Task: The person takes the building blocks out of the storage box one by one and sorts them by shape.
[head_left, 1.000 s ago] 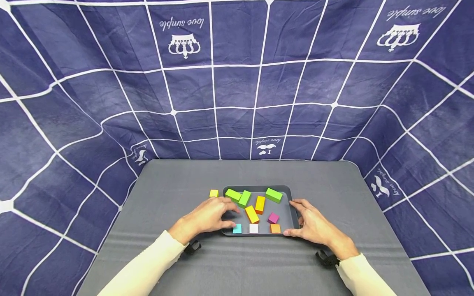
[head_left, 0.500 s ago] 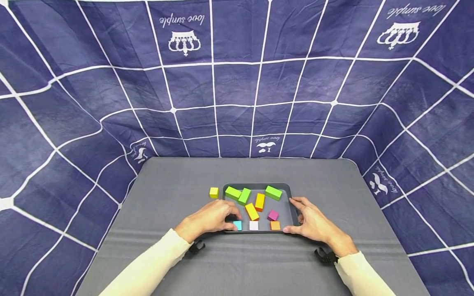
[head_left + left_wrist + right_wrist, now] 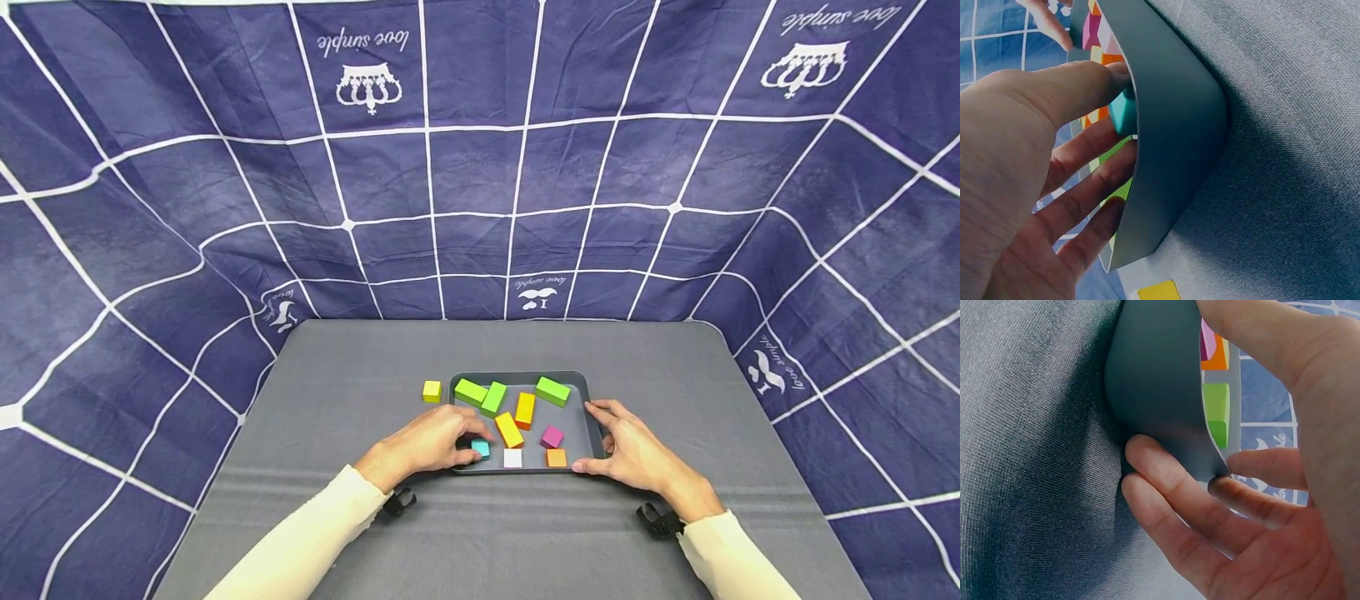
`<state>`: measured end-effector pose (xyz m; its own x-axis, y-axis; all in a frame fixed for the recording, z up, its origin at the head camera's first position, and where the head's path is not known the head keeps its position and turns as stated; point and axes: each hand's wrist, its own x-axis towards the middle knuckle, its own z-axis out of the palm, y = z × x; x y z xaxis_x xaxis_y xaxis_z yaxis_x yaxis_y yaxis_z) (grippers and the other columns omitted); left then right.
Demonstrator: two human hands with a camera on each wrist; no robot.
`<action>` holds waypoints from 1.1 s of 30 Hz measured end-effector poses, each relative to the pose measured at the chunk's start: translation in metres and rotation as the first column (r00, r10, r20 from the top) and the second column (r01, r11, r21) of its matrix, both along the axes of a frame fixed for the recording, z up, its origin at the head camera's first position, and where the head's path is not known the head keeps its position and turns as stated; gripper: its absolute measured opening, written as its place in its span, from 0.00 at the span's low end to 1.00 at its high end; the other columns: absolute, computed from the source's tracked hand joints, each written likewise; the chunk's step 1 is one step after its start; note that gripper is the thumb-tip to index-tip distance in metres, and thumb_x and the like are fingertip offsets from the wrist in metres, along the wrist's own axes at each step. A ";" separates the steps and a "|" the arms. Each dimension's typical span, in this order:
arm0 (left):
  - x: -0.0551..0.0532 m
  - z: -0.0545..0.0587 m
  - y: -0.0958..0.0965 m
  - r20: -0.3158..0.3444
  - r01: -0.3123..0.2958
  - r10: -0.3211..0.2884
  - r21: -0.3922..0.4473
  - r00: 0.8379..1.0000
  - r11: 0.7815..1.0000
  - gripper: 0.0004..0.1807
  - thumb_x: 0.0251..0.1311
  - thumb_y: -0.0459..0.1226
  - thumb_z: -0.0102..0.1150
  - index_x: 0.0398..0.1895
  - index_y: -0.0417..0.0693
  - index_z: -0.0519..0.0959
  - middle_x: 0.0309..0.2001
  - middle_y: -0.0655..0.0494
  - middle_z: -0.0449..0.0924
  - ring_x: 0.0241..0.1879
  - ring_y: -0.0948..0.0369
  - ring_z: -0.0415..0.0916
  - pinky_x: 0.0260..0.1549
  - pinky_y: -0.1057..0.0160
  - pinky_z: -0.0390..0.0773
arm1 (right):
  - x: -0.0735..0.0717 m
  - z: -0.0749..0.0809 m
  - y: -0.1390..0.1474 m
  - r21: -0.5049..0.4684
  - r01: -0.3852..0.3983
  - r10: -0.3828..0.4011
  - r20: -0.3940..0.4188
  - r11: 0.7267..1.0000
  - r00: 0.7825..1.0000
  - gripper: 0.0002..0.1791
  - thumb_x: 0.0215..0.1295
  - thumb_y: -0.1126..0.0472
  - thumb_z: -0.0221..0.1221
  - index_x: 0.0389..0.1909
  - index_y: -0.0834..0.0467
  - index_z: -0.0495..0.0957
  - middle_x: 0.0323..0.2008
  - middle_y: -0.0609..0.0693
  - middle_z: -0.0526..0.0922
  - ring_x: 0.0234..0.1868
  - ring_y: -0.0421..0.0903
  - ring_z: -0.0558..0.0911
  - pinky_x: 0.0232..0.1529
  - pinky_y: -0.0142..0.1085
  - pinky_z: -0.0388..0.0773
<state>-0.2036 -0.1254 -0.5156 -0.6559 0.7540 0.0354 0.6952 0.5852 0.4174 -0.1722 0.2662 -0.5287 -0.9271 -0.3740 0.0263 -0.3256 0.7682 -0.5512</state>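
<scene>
The blue gridded cloth (image 3: 480,175) stands beyond both of my hands. The grey table (image 3: 495,542) extends beneath them. Cream sleeves (image 3: 292,525) cover my forearms.

The grey tray (image 3: 573,421) sits between my hands. My right hand (image 3: 637,450) grips its right end: thumb at the near rim, fingers along the outer wall. My left hand (image 3: 431,440) reaches over the left end and pinches the cyan cube (image 3: 481,449) between thumb and fingers; whether the cube touches the tray floor cannot be told.

Green blocks, three in total: the first (image 3: 470,392) and second (image 3: 493,400) lie just beyond my left fingers, the third (image 3: 552,392) forward and left of my right fingertips. Two yellow-orange blocks, one nearer (image 3: 509,431) and one farther (image 3: 525,411), lie right of my left fingertips.

Small cubes: white (image 3: 513,458), right of my left hand; orange (image 3: 556,457), left of my right thumb; magenta (image 3: 552,437), just beyond the orange; yellow (image 3: 432,391), outside the tray, beyond my left hand.
</scene>
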 end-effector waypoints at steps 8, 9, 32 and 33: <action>-0.002 -0.001 0.001 -0.016 0.020 -0.020 -0.012 1.000 1.000 0.16 0.72 0.37 0.82 0.60 0.56 0.95 0.54 0.63 0.94 0.53 0.62 0.91 0.60 0.59 0.91 | 0.000 0.001 0.001 0.010 0.002 -0.002 -0.006 1.000 1.000 0.62 0.58 0.38 0.88 0.82 0.71 0.74 0.76 0.61 0.79 0.36 0.31 0.82 0.42 0.29 0.82; -0.002 -0.001 0.002 -0.022 0.021 -0.022 -0.016 1.000 1.000 0.16 0.72 0.37 0.82 0.60 0.56 0.95 0.54 0.63 0.94 0.53 0.62 0.91 0.60 0.59 0.91 | 0.000 0.002 0.001 0.012 0.004 -0.004 -0.004 1.000 1.000 0.62 0.58 0.38 0.88 0.82 0.71 0.74 0.76 0.61 0.79 0.36 0.31 0.82 0.42 0.29 0.82; 0.008 -0.002 -0.014 -0.112 -0.086 0.089 0.038 0.990 0.996 0.17 0.72 0.37 0.81 0.62 0.55 0.94 0.55 0.62 0.93 0.56 0.61 0.90 0.61 0.55 0.92 | 0.004 -0.004 0.000 0.003 0.027 -0.027 -0.011 1.000 1.000 0.62 0.57 0.35 0.88 0.84 0.66 0.74 0.75 0.57 0.81 0.39 0.30 0.82 0.45 0.31 0.83; 0.008 -0.002 -0.015 -0.113 -0.090 0.094 0.043 0.989 0.995 0.17 0.73 0.37 0.80 0.62 0.55 0.94 0.56 0.62 0.93 0.56 0.61 0.91 0.61 0.55 0.92 | 0.004 -0.004 0.001 0.003 0.028 -0.028 -0.012 1.000 1.000 0.62 0.57 0.35 0.88 0.84 0.66 0.74 0.75 0.57 0.81 0.39 0.30 0.82 0.45 0.31 0.83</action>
